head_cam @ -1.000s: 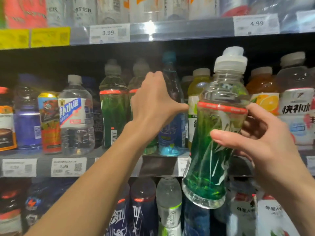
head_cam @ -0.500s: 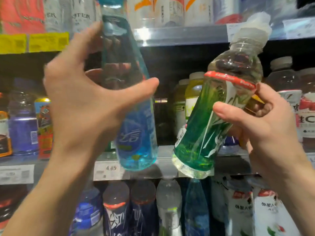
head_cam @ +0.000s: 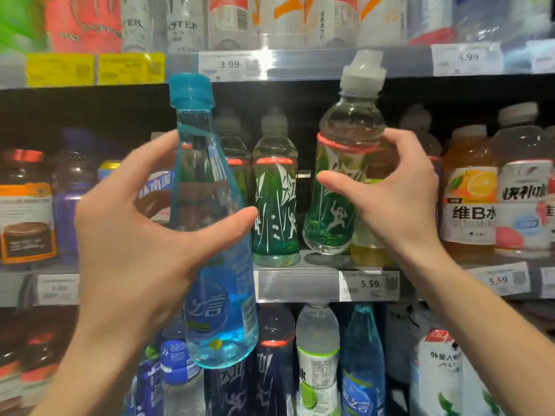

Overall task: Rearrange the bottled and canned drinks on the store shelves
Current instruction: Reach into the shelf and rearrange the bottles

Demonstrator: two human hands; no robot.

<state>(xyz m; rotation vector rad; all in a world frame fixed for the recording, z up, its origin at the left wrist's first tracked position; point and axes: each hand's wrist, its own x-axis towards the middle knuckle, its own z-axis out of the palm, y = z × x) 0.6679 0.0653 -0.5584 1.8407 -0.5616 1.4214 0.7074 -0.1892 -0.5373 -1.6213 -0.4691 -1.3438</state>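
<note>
Blue-tinted bottle (head_cam: 214,235) is gripped by the left hand (head_cam: 132,244) clear of the middle shelf (head_cam: 297,285); the right hand (head_cam: 387,199), fingers wrapped round, tilts a green bottle (head_cam: 339,187) into the gap beside its twins, apparently grouping matching drinks.

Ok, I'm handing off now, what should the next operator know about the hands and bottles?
Left hand: grip around the blue bottle, held up off the shelves.
Right hand: grip on the green bottle, tilted, base just above the middle shelf next to a matching green bottle.
Done: blue bottle is out of that row.
Left: stand the green bottle in the gap; probably place the blue one with its likes on the lower shelf.
</note>
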